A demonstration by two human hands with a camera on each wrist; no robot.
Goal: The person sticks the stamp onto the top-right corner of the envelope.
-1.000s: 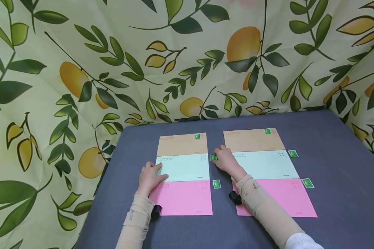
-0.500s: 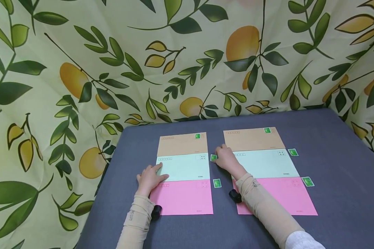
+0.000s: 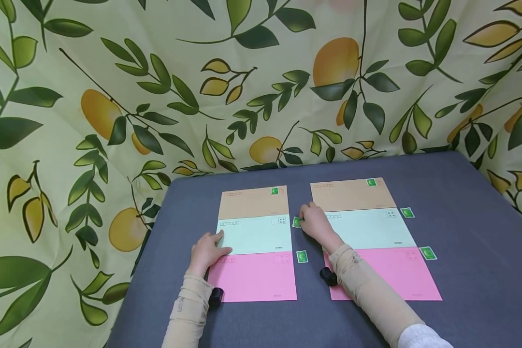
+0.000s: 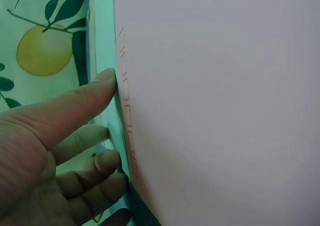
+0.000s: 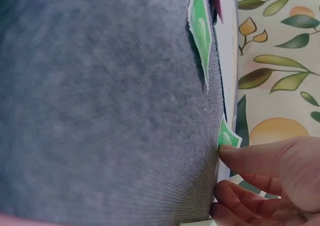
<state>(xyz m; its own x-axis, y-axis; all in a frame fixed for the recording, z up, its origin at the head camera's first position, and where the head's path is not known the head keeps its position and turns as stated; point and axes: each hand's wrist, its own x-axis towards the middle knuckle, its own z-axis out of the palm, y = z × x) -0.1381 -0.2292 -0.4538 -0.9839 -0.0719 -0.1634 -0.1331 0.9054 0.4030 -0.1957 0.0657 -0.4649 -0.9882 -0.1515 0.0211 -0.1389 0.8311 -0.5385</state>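
In the head view my left hand [image 3: 205, 253] rests at the left edge of the left set of envelopes, its thumb and forefinger spread over the pale blue envelope [image 3: 256, 237]. That hand's relaxed fingers lie along the paper edge in the left wrist view, near the pink envelope [image 4: 210, 96]. My right hand [image 3: 319, 224] is between the two sets and pinches a green postage stamp [image 5: 228, 136] at its edge, the thumb tip on it. The stamp lies close to the dark cloth. A second loose green stamp [image 3: 302, 256] lies nearer the front.
Brown envelopes [image 3: 252, 205] [image 3: 354, 198] at the back of both sets each bear a green stamp. To the right, two more loose stamps [image 3: 407, 212] [image 3: 428, 253] lie beside the right set, whose pink envelope [image 3: 391, 275] is partly under the right forearm. Patterned fabric [image 3: 261, 87] hangs behind the table.
Both hands stay almost in place, the right one still at the stamp. The whole view has shifted slightly.
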